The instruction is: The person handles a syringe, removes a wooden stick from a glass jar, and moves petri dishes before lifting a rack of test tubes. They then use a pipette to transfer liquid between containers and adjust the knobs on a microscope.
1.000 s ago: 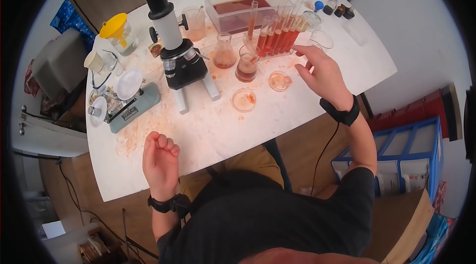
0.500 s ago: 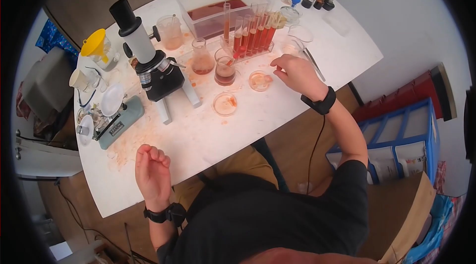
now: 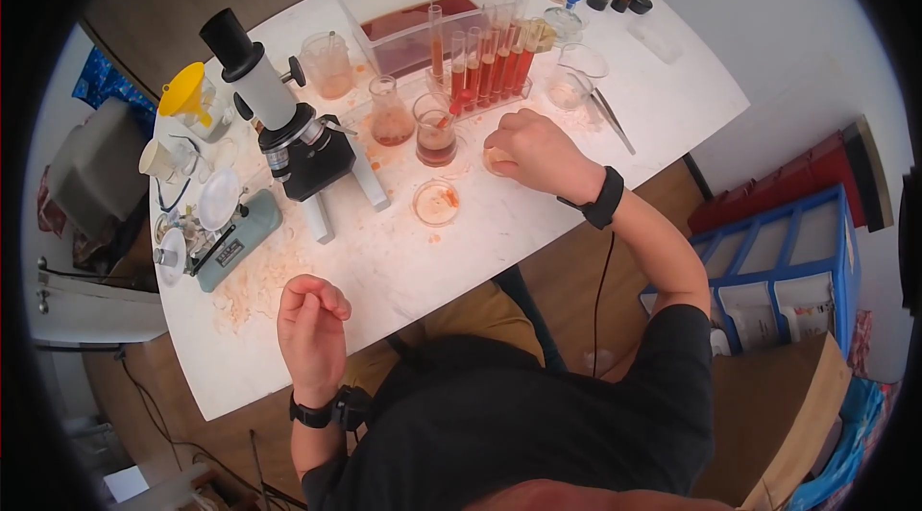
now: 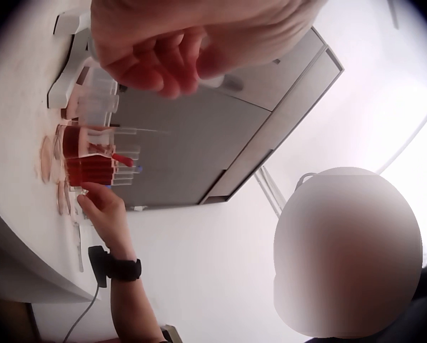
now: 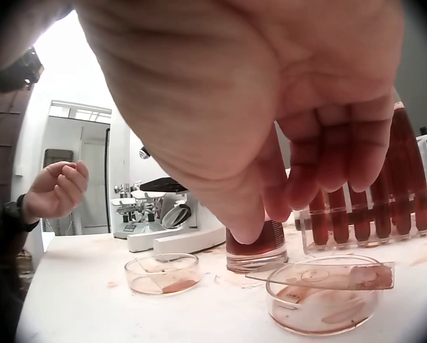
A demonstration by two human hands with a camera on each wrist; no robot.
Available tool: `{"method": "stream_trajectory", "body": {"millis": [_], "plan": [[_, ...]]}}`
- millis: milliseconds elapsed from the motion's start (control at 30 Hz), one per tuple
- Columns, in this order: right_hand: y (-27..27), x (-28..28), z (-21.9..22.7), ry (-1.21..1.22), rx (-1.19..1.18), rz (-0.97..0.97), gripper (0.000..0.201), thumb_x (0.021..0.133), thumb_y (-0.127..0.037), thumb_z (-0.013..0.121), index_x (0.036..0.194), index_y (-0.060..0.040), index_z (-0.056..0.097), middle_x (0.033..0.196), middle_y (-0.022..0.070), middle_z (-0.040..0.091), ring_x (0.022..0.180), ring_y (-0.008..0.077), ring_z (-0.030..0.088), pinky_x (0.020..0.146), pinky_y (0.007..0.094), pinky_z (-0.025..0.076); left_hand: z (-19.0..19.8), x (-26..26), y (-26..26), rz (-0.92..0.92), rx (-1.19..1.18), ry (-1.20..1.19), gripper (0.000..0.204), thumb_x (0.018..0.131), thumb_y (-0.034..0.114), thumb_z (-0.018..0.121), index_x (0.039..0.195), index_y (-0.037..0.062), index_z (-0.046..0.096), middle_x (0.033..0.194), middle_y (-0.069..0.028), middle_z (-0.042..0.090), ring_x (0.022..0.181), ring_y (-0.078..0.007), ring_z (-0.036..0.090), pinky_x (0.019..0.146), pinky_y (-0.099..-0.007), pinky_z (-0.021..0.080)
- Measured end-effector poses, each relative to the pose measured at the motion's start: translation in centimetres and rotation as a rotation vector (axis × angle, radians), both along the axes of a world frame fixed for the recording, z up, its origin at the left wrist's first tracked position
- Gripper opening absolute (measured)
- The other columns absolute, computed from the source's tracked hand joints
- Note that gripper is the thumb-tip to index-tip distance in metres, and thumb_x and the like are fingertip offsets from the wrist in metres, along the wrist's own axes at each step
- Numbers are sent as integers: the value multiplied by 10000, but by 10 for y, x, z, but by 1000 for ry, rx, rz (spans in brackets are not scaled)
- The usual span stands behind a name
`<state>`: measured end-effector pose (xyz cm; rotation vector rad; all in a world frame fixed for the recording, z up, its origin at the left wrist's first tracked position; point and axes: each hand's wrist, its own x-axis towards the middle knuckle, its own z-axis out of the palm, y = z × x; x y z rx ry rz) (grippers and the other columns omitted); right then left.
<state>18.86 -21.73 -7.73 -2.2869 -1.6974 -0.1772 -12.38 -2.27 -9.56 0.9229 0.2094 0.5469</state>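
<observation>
My right hand (image 3: pixel 543 156) is over a petri dish (image 3: pixel 493 162) that it mostly hides. In the right wrist view, a glass slide (image 5: pixel 317 277) with a pinkish smear lies across that dish (image 5: pixel 324 329); the bent fingers and thumb hang above it, not touching it. Behind them stands a beaker (image 5: pixel 253 263) of dark red liquid. A second dish (image 3: pixel 437 203) sits to the left. Near the front edge my left hand (image 3: pixel 315 338) is raised, palm up, fingers loosely curled; a small pale shape (image 4: pixel 230 82) by its fingers is unclear in the left wrist view.
A microscope (image 3: pixel 279 117) and balance (image 3: pixel 240 237) stand on the left. Behind the beaker are a flask (image 3: pixel 392 117), a rack of red-filled tubes (image 3: pixel 490 108) and a plastic tub (image 3: pixel 423 50). Tweezers (image 3: pixel 613 120) and another dish (image 3: pixel 569 88) lie to the right.
My right hand has moved left and down from beside the tube rack to over the nearer right dish. The left hand has stayed nearly in place, its fingers slightly shifted.
</observation>
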Motion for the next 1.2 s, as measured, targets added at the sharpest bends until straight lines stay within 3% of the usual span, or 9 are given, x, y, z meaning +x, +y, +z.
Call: {"method": "stream_trajectory", "body": {"millis": [333, 733, 900, 1200], "plan": [[14, 3, -15, -17, -187, -48, 220, 715, -109, 712, 921, -38, 686, 878, 127, 581, 902, 302, 570, 776, 390, 480, -4, -3, -1, -11, 18, 25, 117, 982, 91, 476, 1062, 31, 537, 827, -47, 528, 762, -152, 490, 723, -293, 414], [13, 2, -10, -2, -71, -29, 198, 728, -110, 693, 915, -45, 683, 886, 120, 575, 889, 297, 568, 781, 389, 476, -8, -2, -3, -71, -31, 46, 116, 984, 90, 487, 1068, 32, 543, 839, -49, 536, 772, -146, 496, 731, -283, 418], [16, -26, 14, 74, 38, 80, 253, 690, -115, 747, 923, -50, 674, 900, 105, 564, 891, 294, 562, 790, 385, 472, -11, 2, -3, -99, -27, 61, 120, 986, 93, 486, 1071, 33, 545, 841, -46, 544, 776, -137, 500, 730, -274, 416], [53, -64, -4, 80, -3, 350, 217, 684, -109, 749, 868, -56, 648, 886, 94, 549, 892, 284, 560, 775, 389, 464, -14, 5, -10, -119, 56, 104, 109, 979, 102, 496, 1055, 45, 550, 833, -40, 546, 770, -137, 501, 715, -271, 410]]}}
